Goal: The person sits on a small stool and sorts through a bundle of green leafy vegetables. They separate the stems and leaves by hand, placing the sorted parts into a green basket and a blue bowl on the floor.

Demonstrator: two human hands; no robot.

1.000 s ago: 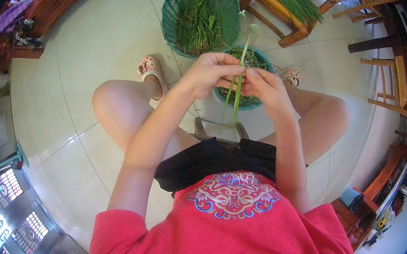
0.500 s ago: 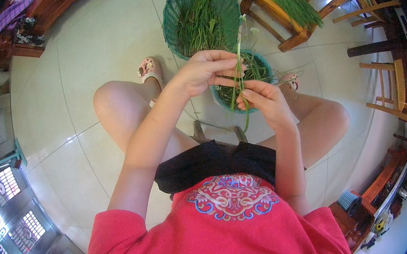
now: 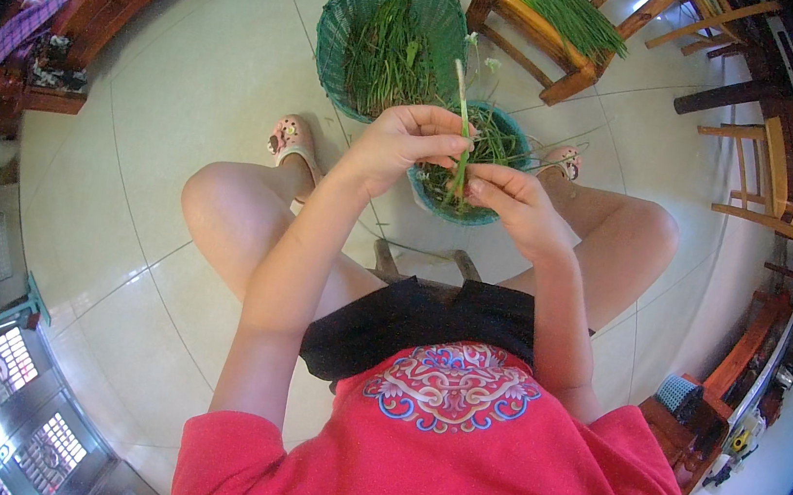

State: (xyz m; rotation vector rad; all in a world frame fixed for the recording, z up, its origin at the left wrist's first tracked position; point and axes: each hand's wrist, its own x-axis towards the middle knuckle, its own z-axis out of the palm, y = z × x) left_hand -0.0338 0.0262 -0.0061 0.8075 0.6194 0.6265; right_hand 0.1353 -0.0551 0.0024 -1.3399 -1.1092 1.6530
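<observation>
green woven basket (image 3: 444, 46): leafy stalks (image 3: 391, 56) | smaller teal basket (image 3: 474, 217): green stems (image 3: 496, 146) | left hand (image 3: 416, 147), right hand (image 3: 516, 202) both pinch slender stalk (image 3: 463, 94) | tile floor (image 3: 213, 51) stretches left of larger basket's rim

Green stalk (image 3: 463, 102) over a teal basket (image 3: 470, 218)
Left hand (image 3: 407, 151) pinches it, pale end up; right hand (image 3: 518, 208) at its lower part.

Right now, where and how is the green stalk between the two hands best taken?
Probably by its pale end, pinched lightly from the far side. That end of the green stalk is thin, straight and juts out free beyond the left hand, which pinches it further down; the right hand crowds its lower part.
</observation>
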